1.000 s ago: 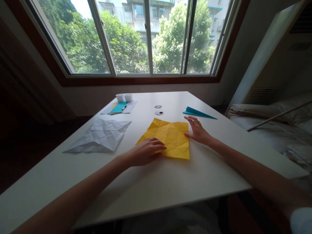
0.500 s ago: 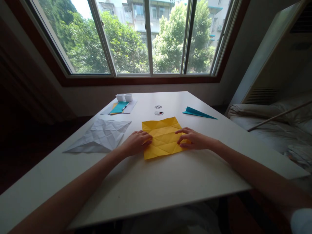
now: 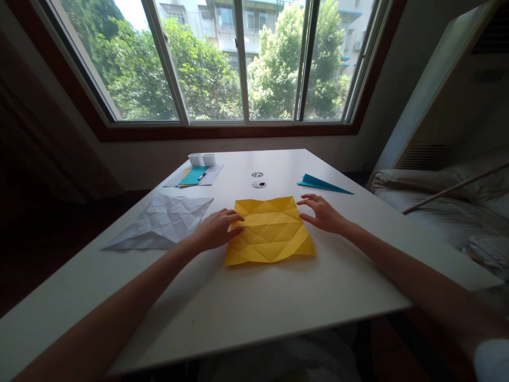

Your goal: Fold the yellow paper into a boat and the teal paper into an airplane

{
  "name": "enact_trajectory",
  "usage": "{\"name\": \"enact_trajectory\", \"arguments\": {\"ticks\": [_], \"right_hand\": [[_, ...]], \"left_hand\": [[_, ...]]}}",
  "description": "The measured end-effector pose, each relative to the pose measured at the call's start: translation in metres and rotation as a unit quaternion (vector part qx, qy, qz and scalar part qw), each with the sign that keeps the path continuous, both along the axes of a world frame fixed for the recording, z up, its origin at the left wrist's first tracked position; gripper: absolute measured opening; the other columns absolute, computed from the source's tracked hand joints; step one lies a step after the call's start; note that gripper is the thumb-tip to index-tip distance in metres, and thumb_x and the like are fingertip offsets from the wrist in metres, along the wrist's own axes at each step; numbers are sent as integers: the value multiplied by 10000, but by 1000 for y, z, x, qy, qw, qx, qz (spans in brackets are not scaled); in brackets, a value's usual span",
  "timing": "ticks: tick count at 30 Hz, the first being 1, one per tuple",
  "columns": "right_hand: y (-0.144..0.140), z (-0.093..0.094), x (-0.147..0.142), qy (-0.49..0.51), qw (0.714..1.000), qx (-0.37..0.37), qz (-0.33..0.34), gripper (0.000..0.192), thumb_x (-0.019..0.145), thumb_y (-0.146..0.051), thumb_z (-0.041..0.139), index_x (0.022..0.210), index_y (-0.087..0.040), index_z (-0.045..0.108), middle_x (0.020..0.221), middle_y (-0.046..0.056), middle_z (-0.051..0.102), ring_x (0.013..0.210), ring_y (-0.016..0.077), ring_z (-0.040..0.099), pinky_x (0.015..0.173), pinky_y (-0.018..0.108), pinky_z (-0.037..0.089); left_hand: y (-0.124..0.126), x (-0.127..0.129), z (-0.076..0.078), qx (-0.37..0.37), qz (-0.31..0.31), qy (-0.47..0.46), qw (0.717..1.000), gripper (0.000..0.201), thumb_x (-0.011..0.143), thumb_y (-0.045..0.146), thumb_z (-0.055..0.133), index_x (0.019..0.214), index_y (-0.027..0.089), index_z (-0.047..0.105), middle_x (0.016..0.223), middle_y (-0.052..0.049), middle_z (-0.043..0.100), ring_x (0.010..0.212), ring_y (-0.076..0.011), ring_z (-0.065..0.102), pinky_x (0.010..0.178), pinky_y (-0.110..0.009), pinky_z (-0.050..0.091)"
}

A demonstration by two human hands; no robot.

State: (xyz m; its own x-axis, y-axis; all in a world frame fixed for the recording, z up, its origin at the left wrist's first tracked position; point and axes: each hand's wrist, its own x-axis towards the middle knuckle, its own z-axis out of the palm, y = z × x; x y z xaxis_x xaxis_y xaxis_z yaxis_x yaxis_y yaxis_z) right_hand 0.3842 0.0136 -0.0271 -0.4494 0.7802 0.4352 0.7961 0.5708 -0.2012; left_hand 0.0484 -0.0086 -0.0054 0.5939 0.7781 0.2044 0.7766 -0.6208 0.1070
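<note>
Yellow paper point(image 3: 269, 231) flat at desk point(image 3: 278, 297) centre, creased. White sheet point(image 3: 161, 223) lies left. Left hand point(image 3: 217, 228) rests on paper's left edge, fingers loosely curled, pinning it. Right hand point(image 3: 324, 213) at right edge, fingers spread, gripping nothing. Teal plane point(image 3: 322, 183) beyond.

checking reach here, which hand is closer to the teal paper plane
Right. The right hand is at the yellow paper's right edge, just in front of the teal paper plane. The left hand is at the sheet's left edge, farther off.
</note>
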Motion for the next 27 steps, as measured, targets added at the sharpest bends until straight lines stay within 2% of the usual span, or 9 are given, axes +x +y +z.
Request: {"name": "enact_trajectory", "arguments": {"ticks": [3, 5, 10, 14, 18, 22, 27], "right_hand": [[3, -6, 4, -29, 999, -19, -29, 475, 788, -460, 508, 1175, -185, 514, 1257, 130, 478, 1148, 291, 440, 942, 464, 372], [5, -10, 4, -46, 997, -39, -45, 556, 768, -515, 513, 1206, -173, 494, 1279, 138, 463, 1153, 300, 433, 945, 457, 367], [9, -21, 3, -74, 992, -80, -68, 612, 743, -568, 514, 1205, -166, 514, 1334, 141, 414, 1205, 313, 381, 986, 444, 317], [10, -20, 2, -67, 989, -111, -64, 544, 752, -532, 527, 1166, -180, 552, 1331, 136, 420, 1214, 307, 378, 996, 439, 307], [6, -11, -2, -29, 989, -141, -43, 503, 733, -467, 576, 1146, -180, 561, 1278, 128, 474, 1195, 292, 407, 986, 421, 326], [4, -5, -3, 17, 987, -158, -22, 417, 695, -409, 626, 1044, -183, 595, 1148, 104, 573, 1119, 276, 481, 969, 424, 342], [2, -2, -4, 111, 971, -209, -18, 398, 671, -374, 640, 1013, -186, 564, 1112, 76, 586, 1064, 253, 512, 930, 417, 384]], "left_hand": [[10, -8, -5, 22, 105, -34, 994, 412, 842, 460, 372, 1026, 180, 611, 1053, -86, 616, 979, -247, 545, 851, -373, 426], [17, -12, -11, 11, 137, -46, 989, 451, 832, 469, 367, 1013, 148, 626, 1052, -114, 618, 984, -262, 547, 862, -387, 423], [25, -13, -22, -41, 142, -66, 987, 461, 821, 480, 346, 936, 165, 662, 1065, -101, 618, 977, -245, 561, 844, -338, 432], [20, -6, -20, -75, 142, -138, 977, 412, 760, 449, 434, 997, 160, 607, 968, -71, 647, 858, -212, 595, 746, -301, 461], [15, -3, -16, -105, 122, -182, 970, 407, 681, 361, 521, 1035, 161, 549, 822, -29, 653, 706, -174, 590, 650, -275, 458], [17, -4, -18, -129, 119, -233, 957, 394, 639, 338, 553, 983, 147, 544, 765, -21, 636, 658, -160, 564, 605, -265, 441], [22, -4, -20, -140, 101, -278, 945, 291, 617, 326, 569, 838, 138, 591, 713, -9, 601, 615, -137, 510, 560, -247, 397]]}}
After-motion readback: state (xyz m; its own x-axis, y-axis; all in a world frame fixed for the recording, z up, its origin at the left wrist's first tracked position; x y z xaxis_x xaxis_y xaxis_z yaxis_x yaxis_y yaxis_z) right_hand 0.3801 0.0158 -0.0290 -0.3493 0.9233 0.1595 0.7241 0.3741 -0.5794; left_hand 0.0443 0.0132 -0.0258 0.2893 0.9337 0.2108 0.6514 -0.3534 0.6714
